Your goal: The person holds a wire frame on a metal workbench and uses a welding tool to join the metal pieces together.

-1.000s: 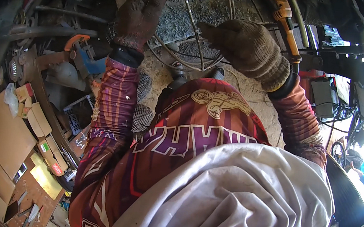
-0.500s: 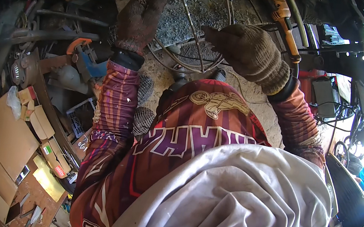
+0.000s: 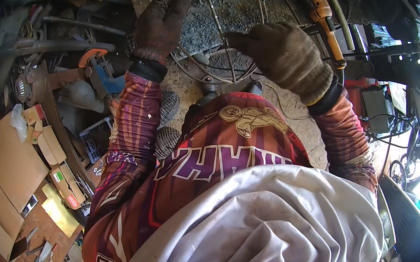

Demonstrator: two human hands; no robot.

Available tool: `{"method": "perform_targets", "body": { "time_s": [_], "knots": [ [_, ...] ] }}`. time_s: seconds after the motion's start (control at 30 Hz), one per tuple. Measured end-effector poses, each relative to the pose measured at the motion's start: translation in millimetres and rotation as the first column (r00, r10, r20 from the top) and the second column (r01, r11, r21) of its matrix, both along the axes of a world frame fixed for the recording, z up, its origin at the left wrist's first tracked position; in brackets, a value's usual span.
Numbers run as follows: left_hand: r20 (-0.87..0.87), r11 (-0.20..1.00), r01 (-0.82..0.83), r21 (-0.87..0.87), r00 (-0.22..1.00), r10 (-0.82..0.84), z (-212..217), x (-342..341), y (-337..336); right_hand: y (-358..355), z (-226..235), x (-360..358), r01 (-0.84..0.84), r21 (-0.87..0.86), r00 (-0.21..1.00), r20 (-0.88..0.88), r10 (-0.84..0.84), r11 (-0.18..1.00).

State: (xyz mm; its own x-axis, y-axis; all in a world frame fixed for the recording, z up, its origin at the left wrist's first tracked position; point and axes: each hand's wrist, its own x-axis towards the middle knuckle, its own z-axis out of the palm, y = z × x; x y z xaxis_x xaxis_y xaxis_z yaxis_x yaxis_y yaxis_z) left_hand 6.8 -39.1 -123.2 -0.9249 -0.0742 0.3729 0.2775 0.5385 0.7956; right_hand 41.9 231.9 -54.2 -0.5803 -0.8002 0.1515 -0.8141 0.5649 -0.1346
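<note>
- Here, the head view looks straight down a person's chest at two gloved hands working on a bent wire frame point(image 3: 233, 33) in a cluttered workshop.
- The left hand point(image 3: 161, 24), in a dark brown knit glove, reaches to the far left side of the frame; its fingers are curled closed over a wire at the frame's left edge.
- The right hand point(image 3: 282, 56), in a grey-brown knit glove, sits to the right and a little nearer; its fingers are bunched and bent down onto the frame's wires, though whether they pinch a wire or only press on it cannot be told.
- The wire frame rests between both hands on a dark gritty work surface point(image 3: 226, 11); it shows curved hoops and crossing straight rods, with loose wire loops trailing near its nearer edge.
- As a judgement, the frame looks partly shaped: several hoops and rods are already in place, but loose ends suggest joining or bending is left.
- An orange-handled power tool point(image 3: 323, 13) lies far right of the frame, apart from both hands.
- At left lie metal scrap, an orange-and-blue clamp point(image 3: 97, 63) and flattened cardboard boxes point(image 3: 9, 163).
- Near the bottom, a pale grey cloth point(image 3: 270, 234) covers the person's lap below a maroon patterned jersey point(image 3: 229, 144).
</note>
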Motion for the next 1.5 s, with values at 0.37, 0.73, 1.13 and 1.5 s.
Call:
{"method": "perform_targets", "body": {
  "time_s": [0.37, 0.73, 1.13, 1.5],
  "knots": [
    [0.016, 0.999, -0.004, -0.038, 1.000, 0.005, 3, 0, 2, 16, -35, 31, 0.137, -0.462, 0.978, 0.201, -0.047, 0.876],
    [-0.011, 0.997, 0.003, -0.079, 1.000, -0.004, 5, -1, 3, 2, -27, 32, 0.089, -0.447, 0.982, 0.189, -0.003, 0.890],
    [0.027, 0.999, -0.001, -0.044, 1.000, 0.003, 1, 1, 0, 23, -22, 36, 0.247, -0.382, 0.968, 0.146, -0.206, 0.891],
    [0.153, 0.961, 0.131, 0.242, 0.973, -0.172, -19, -12, -7, -32, -51, 106, 0.967, -0.255, 0.257, 0.956, 0.142, -0.029]
  ]
}}
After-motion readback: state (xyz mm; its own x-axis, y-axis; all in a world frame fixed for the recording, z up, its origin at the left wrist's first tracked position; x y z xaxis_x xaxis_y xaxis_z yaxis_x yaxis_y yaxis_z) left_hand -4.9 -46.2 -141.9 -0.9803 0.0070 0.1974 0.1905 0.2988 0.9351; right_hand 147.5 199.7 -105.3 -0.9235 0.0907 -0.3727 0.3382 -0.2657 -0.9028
